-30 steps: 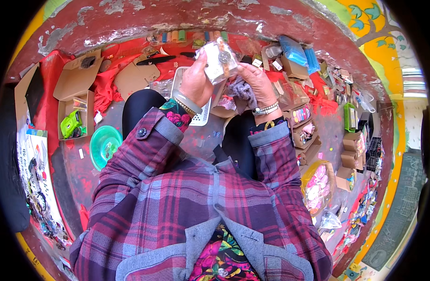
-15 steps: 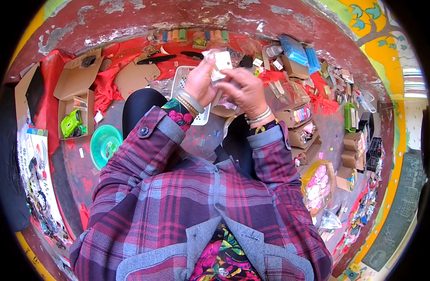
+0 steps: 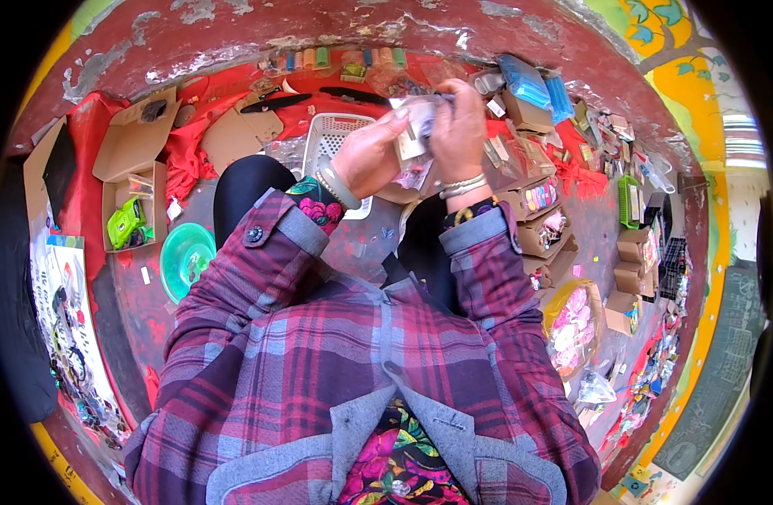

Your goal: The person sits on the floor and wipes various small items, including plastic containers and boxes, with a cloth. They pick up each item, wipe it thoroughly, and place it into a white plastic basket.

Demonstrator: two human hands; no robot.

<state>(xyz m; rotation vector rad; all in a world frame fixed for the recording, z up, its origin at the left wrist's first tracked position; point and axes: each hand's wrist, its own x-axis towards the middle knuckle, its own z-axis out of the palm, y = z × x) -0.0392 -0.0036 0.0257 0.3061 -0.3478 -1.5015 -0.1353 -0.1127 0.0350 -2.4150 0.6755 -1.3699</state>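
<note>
At top middle, my left hand (image 3: 365,162) pinches a flat white card packet (image 3: 410,146), and I can't tell whether my right hand (image 3: 459,130) grips it.

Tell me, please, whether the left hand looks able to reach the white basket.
Probably yes: the left hand partly overlaps the white basket in view, with nothing seen blocking, though that hand holds a white card.

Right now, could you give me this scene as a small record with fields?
left hand: holds a small white card
right hand: curled at the card's right side; grip hidden
behind left hand: white perforated basket
left floor: green plastic basin; open cardboard box holding a bright green object
wearing: plaid jacket
</note>
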